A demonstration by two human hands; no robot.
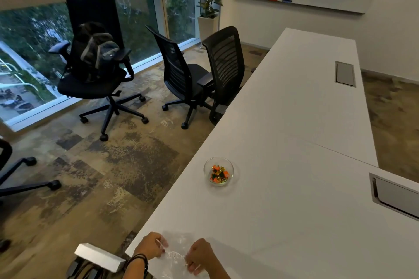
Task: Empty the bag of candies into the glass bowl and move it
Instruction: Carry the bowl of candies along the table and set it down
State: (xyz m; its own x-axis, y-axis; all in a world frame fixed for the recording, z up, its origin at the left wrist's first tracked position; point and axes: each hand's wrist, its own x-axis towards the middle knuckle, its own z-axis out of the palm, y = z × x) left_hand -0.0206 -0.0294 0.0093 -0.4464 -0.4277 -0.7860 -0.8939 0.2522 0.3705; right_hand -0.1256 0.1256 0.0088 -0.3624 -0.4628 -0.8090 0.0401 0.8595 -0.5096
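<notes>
A small glass bowl (218,171) stands on the white table (283,120) near its left edge, holding orange, green and gold wrapped candies (219,174). A clear plastic bag (179,249), flat and seemingly empty, lies at the table's near corner. My left hand (151,247) pinches the bag's left side and my right hand (200,256) pinches its right side, both with fingers closed on the plastic. The bowl sits well beyond both hands, apart from them.
Two recessed cable boxes (345,73) (394,196) are set into the table on the right. Black office chairs (223,70) stand left of the table, one carrying a backpack (96,51). A white armrest (99,257) lies just left of my left wrist.
</notes>
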